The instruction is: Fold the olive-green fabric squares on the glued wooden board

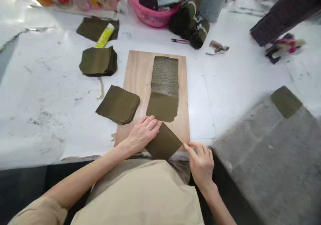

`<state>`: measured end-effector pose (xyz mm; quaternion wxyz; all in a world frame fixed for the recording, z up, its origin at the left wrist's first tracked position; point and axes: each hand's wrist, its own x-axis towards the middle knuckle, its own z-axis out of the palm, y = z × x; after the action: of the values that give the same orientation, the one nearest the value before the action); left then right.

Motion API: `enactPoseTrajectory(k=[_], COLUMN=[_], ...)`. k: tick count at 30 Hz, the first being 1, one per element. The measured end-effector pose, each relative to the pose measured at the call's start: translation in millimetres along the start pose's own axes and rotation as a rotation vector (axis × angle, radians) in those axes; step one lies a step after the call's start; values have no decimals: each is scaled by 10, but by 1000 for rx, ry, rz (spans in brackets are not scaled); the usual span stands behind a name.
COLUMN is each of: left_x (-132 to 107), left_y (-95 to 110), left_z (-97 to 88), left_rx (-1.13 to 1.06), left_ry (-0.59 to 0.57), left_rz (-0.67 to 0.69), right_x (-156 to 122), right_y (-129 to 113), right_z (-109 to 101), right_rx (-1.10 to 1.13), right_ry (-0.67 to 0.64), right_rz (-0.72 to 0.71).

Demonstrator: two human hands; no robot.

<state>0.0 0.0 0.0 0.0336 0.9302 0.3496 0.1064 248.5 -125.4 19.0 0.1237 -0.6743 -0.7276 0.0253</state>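
An olive-green fabric piece (166, 144) lies turned like a diamond over the near edge of a wooden board (136, 67). My left hand (145, 133) rests over its left corner, fingers bent and together, thumb hidden. With thumb and forefinger, my right hand (201, 161) pinches the right corner. Just beyond, on the board, lies a larger olive piece (164, 107) whose far part is a grey, textured panel (165, 74). Left of my hands, a stack of olive fabric pieces (117, 104) overlaps the board's left edge.
Farther left are another olive stack (97, 61) and dark pieces (90, 27) under a yellow tube (105, 35). A pink basket (155, 17), dark thread spools (188, 20), a pen (179, 41) and small tool (217, 47) stand behind. At right, a grey slab (271, 151) carries one olive piece (286, 101).
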Motion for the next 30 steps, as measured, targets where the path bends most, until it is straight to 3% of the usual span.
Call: enactPoseTrajectory(k=[4,9,14,17,20,23,27,30], left_x=[-26,-43,-72,-46,37,135,135,-11], left_y=[-41,-45,-45,-13,56,96,-21,-235], left_z=[18,35,80,34,-75,-148,-219,-380], left_rx=[-35,-77,-147,-146,-91,-113,-192,-352], left_ry=[28,26,52,98,147,87,81,192], left_rz=[-85,-88,-88,-69,53,139,18,-247], right_x=[250,560,705,726,742,796,941,1037], right_y=[-161,-441,-443,-399,-405,-394,-254,-106], right_z=[57,215,284,270,260,279,282,255], right_rx=[84,72,146,173,179,271,418,431], right_ry=[22,-71,-186,-204,-122,-90,-13,25], right_rz=[44,122,184,104,-2,-101,-204,-150])
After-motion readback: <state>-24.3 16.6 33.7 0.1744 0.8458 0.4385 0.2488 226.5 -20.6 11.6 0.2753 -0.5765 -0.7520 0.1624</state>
